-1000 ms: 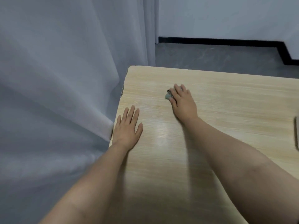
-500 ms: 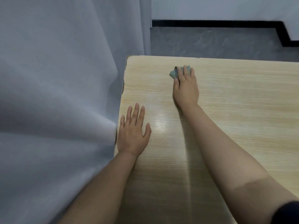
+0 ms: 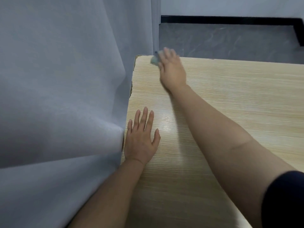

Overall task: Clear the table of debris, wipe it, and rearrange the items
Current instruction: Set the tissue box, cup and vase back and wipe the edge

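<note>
A light wood-grain table (image 3: pixel 238 104) fills the right and lower part of the head view. My right hand (image 3: pixel 171 72) is stretched to the table's far left corner, blurred by motion. Its fairly straight fingers press down on a small grey-green cloth (image 3: pixel 154 60), and most of the cloth is hidden under them. The fingertips reach just past the far edge. My left hand (image 3: pixel 141 140) lies flat on the table near its left edge, fingers spread and holding nothing.
A grey curtain (image 3: pixel 65 79) hangs against the table's left edge and bulges onto it beside my left hand. Beyond the far edge lie dark grey floor (image 3: pixel 230 41) and a white wall with a black skirting board (image 3: pixel 230 22).
My right hand has slid the cloth away from me and leftward, from mid-table to the far left corner. My left hand has stayed flat in place. The view tilted slightly.
</note>
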Demonstrator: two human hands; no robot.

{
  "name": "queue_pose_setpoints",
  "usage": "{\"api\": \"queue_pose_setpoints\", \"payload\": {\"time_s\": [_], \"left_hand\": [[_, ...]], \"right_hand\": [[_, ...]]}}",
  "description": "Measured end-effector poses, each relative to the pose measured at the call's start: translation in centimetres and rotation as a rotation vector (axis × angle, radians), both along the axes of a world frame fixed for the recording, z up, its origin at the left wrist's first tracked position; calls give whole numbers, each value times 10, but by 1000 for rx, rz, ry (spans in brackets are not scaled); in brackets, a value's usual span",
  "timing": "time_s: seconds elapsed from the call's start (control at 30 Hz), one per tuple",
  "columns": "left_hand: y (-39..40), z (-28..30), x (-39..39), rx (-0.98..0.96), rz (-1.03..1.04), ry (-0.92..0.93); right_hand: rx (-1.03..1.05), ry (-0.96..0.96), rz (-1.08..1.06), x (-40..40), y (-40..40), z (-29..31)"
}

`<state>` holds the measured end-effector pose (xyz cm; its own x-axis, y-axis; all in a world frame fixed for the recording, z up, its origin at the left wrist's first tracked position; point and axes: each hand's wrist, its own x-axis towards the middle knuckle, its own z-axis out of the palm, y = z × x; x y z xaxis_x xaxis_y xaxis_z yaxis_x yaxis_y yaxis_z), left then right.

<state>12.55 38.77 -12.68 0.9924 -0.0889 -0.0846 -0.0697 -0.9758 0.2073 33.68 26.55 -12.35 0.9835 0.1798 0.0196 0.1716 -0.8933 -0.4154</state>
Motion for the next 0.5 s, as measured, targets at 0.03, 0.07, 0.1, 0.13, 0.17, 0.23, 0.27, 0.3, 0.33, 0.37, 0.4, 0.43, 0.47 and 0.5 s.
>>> {"api": "queue_pose_setpoints", "payload": {"time_s": [0.03,0.07,0.1,0.13,0.17,0.23,0.27,0.3,0.33,0.37,0.4,0.43,0.47,0.5], "left_hand": [[0,0,0,-2,1,0],[0,1,0,-5,1,0],[0,1,0,-6,1,-1],[0,1,-1,-7,2,-3],[0,1,-1,-10,3,-1],[0,1,0,-23,4,8],[0,1,0,-26,5,10],[0,1,0,-28,7,10],[0,1,0,-30,7,10],[0,1,1,-33,5,9],[1,1,0,-34,1,12],[1,0,0,-36,0,12],[1,0,0,-39,1,10],[1,0,0,-44,5,6]], "right_hand": [[-37,10,-157,3,0,0],[-62,14,-251,2,4,-1],[-51,0,-267,-1,10,-1],[-8,-26,-192,-6,17,-2],[36,-39,-25,-13,23,-2],[62,17,380,-32,23,-2],[47,42,498,-35,13,0],[42,49,520,-33,0,2],[50,36,451,-29,-15,4],[60,15,328,-23,-33,6],[64,0,177,-18,-52,6],[59,-8,16,-13,-72,4],[44,-7,-132,-12,-88,3],[21,0,-253,-13,-98,3]]}}
